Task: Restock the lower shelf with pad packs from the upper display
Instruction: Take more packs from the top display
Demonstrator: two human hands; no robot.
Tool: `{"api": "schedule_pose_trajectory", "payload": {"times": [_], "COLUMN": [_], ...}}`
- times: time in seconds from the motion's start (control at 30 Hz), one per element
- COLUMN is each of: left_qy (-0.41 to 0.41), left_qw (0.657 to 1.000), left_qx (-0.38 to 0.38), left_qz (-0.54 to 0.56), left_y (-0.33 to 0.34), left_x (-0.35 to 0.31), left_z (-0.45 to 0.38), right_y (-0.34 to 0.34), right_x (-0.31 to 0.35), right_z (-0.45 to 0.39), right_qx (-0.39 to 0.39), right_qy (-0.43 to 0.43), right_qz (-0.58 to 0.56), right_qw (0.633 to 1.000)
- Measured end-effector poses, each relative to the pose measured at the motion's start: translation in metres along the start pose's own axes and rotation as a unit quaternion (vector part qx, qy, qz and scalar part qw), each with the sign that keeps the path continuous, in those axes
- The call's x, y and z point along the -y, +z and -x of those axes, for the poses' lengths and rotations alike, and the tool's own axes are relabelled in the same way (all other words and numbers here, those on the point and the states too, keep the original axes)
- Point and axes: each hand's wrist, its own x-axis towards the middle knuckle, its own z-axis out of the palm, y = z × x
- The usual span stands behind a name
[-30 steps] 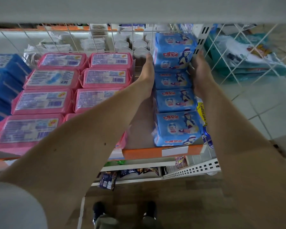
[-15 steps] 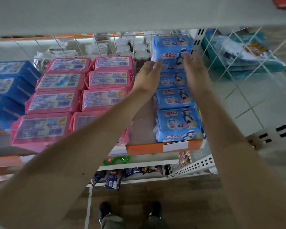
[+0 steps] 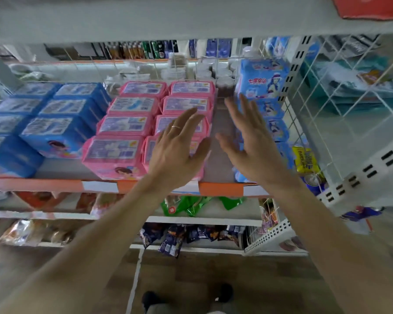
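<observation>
Both hands' fingers splayed, released, empty, before glossy rectangular pink pad packs [image 3: 123, 123] and light-blue packs [image 3: 262, 79].

Green snack bags [image 3: 192, 206], dark snack packets [image 3: 171, 242], yellow pack [image 3: 304, 159]
</observation>
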Motion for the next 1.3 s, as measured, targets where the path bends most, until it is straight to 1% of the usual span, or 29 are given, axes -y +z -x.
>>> {"api": "schedule_pose_trajectory", "payload": {"times": [0.1, 0.23, 0.33, 0.47, 0.53, 0.63, 0.73, 0.83, 1.07, 1.2, 1.3], "left_qy": [0.033, 0.033, 0.046, 0.072, 0.084, 0.085, 0.091, 0.109, 0.092, 0.102, 0.118], "left_qw": [0.997, 0.995, 0.993, 0.989, 0.985, 0.984, 0.985, 0.985, 0.991, 0.987, 0.982], "left_qx": [-0.024, -0.056, -0.074, -0.076, -0.09, -0.115, -0.115, -0.113, -0.091, -0.116, -0.141], "left_qz": [-0.065, -0.072, -0.081, -0.108, -0.122, -0.11, -0.09, -0.075, -0.041, -0.045, -0.048], "left_y": [-0.02, -0.047, -0.07, -0.108, -0.126, -0.147, -0.159, -0.165, -0.168, -0.181, -0.194], "left_x": [0.011, 0.017, 0.027, 0.049, 0.063, 0.078, 0.086, 0.093, 0.084, 0.069, 0.052], "left_z": [0.02, 0.038, 0.06, 0.095, 0.112, 0.133, 0.153, 0.174, 0.209, 0.207, 0.198], "right_y": [0.007, 0.021, 0.04, 0.062, 0.073, 0.086, 0.089, 0.089, 0.083, 0.064, 0.046], "right_x": [0.023, 0.061, 0.089, 0.141, 0.166, 0.194, 0.215, 0.232, 0.253, 0.259, 0.262], "right_z": [0.01, 0.026, 0.038, 0.049, 0.057, 0.072, 0.089, 0.109, 0.144, 0.147, 0.143], "right_qx": [0.007, -0.051, -0.075, -0.059, -0.053, -0.056, -0.048, -0.06, -0.077, -0.099, -0.122], "right_qy": [-0.004, -0.01, -0.013, 0.031, 0.035, 0.029, 0.059, 0.06, 0.058, 0.027, -0.004], "right_qz": [0.021, 0.071, 0.111, 0.071, 0.06, 0.06, 0.059, 0.08, 0.096, 0.123, 0.114], "right_qw": [1.0, 0.996, 0.991, 0.995, 0.996, 0.996, 0.995, 0.993, 0.991, 0.987, 0.986]}}
